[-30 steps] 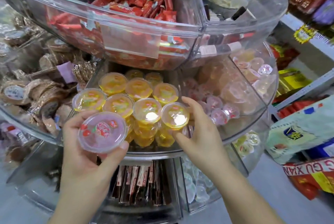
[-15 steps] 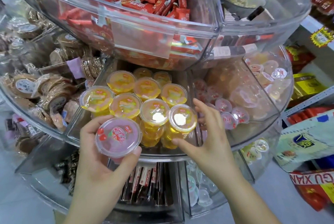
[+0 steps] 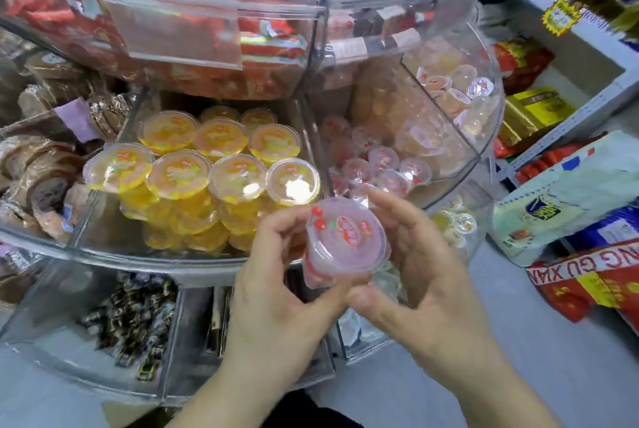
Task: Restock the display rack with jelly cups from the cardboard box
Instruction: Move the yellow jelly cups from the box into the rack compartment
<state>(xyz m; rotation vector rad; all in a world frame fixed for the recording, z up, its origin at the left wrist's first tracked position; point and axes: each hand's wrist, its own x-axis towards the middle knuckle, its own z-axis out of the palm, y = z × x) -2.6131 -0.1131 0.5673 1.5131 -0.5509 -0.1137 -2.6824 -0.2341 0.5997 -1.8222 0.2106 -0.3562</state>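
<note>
Pink jelly cup [image 3: 345,241] between both hands, before clear rack [image 3: 193,258].

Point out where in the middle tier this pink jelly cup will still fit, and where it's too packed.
The pink jelly cup is held between the left hand and the right hand. The yellow-cup bin is packed rim to rim. The pink-cup bin has bare room at its back, between the small pink cups and the clear divider.

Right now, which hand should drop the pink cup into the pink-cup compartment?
Probably right. The right hand is on the pink jelly cup's right side, nearer the pink-cup compartment. The left hand, also gripping, sits below the yellow cups.
</note>
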